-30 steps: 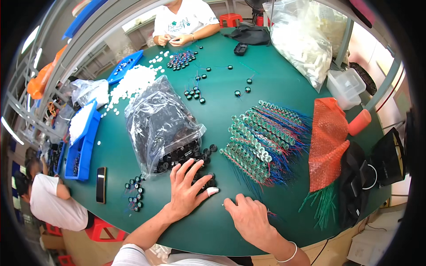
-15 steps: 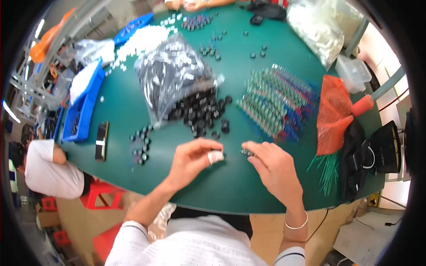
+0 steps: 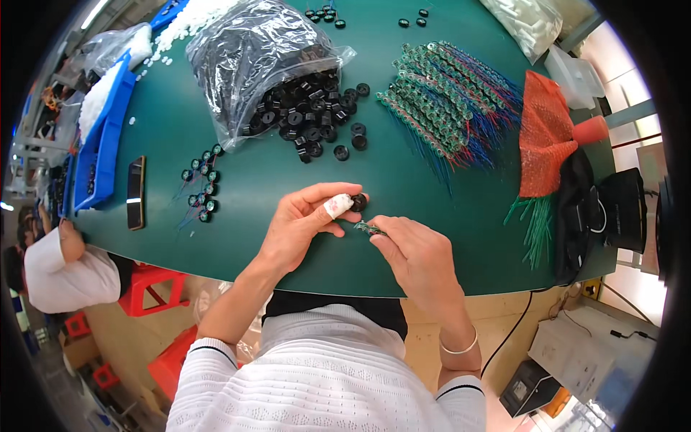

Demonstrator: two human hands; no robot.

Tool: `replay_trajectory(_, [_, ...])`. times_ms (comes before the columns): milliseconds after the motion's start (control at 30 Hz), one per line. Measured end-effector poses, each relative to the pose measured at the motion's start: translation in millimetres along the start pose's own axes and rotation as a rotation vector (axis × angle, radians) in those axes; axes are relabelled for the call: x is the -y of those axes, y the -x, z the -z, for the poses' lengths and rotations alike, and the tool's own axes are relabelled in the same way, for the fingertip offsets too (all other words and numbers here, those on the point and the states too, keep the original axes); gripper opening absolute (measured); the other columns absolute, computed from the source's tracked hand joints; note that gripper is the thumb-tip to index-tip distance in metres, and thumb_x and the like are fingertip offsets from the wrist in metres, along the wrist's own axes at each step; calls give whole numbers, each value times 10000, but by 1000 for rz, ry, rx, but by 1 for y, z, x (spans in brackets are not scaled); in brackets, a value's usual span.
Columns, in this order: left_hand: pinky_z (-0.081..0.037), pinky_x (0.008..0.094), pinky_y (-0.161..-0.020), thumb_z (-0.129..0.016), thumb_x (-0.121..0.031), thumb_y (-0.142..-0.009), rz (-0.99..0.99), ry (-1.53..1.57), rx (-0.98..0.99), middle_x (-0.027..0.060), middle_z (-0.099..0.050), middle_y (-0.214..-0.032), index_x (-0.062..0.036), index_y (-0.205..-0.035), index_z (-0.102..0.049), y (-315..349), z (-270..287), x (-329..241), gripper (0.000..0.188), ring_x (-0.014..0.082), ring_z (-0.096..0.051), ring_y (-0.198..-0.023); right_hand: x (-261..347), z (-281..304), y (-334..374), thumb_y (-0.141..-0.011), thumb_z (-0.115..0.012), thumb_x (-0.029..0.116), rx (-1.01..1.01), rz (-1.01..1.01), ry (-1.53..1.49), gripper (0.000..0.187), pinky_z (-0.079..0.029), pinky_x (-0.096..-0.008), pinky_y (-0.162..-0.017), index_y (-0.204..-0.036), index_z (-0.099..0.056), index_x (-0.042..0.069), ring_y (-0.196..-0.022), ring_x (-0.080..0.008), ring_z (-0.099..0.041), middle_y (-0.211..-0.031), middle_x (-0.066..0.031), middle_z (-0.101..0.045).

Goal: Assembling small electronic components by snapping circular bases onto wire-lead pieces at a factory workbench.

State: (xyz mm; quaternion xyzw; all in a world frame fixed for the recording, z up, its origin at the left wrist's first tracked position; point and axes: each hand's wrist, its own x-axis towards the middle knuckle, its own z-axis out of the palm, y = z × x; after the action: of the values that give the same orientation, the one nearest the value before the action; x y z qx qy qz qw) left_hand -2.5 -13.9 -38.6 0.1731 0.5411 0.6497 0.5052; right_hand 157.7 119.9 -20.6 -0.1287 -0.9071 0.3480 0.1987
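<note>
My left hand (image 3: 294, 223), its thumb wrapped in a white bandage, pinches a small round black plastic cap (image 3: 358, 203). Close beside it, my right hand (image 3: 421, 253) grips a small green circuit board (image 3: 367, 228) between thumb and fingers. The board's edge is just below the cap; whether they touch I cannot tell. Ahead of my hands, loose black caps (image 3: 313, 115) spill from a clear plastic bag (image 3: 237, 61). To the right lies a stack of green circuit boards (image 3: 432, 101) with red and blue wires. Several caps fitted with boards and wires (image 3: 209, 189) lie at the left.
A phone (image 3: 136, 193) and a blue tray (image 3: 108, 162) lie on the green table (image 3: 288, 277) at the left, near white pieces (image 3: 191, 20). At right are a red mesh wrap (image 3: 540, 137) around green wires (image 3: 536, 227) and a black bag (image 3: 572, 216). Another person (image 3: 72, 270) sits at the left.
The view has tipped nearer to my body. My hands have come closer together, and the black cap in my left fingers now shows clearly, with the board beside it.
</note>
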Motion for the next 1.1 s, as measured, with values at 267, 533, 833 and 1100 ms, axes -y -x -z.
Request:
replay_trajectory(267, [-556,228,-693,-581,-153,-967,43,-46,32,82,-669,-1110,-8,-1188,-606,4,-2,-8,266,161,-685,-928,-6,-2,-3,-850,-680,181,-62,18,41,157,-464,-347,-542,-975,-633,100,-640,-211,-579,-713,-40,-575])
replay_trajectory(533, [-552,229,-771,-605,-106,-941,65,-60,43,83,-676,-1112,5,-1225,-615,1,10,-9,306,147,-676,-947,-4,-3,-4,-833,-696,185,35,69,111,160,-453,-335,-529,-962,-633,113,-620,-200,-559,-689,-31,-547])
replay_trajectory(833, [-543,230,-761,-561,-70,-955,84,-242,121,74,-689,-1034,-3,-1191,-650,1,11,-13,261,104,-659,-888,-11,0,-6,-815,-712,191,74,112,184,150,-442,-332,-506,-909,-622,115,-592,-194,-543,-657,-26,-520])
replay_trajectory(1100, [-532,228,-748,-569,-55,-951,-18,-366,191,59,-695,-995,0,-1170,-661,4,10,-12,243,82,-633,-850,-13,0,-9,-818,-706,204,175,128,237,161,-455,-352,-510,-829,-580,104,-600,-207,-558,-639,-34,-500])
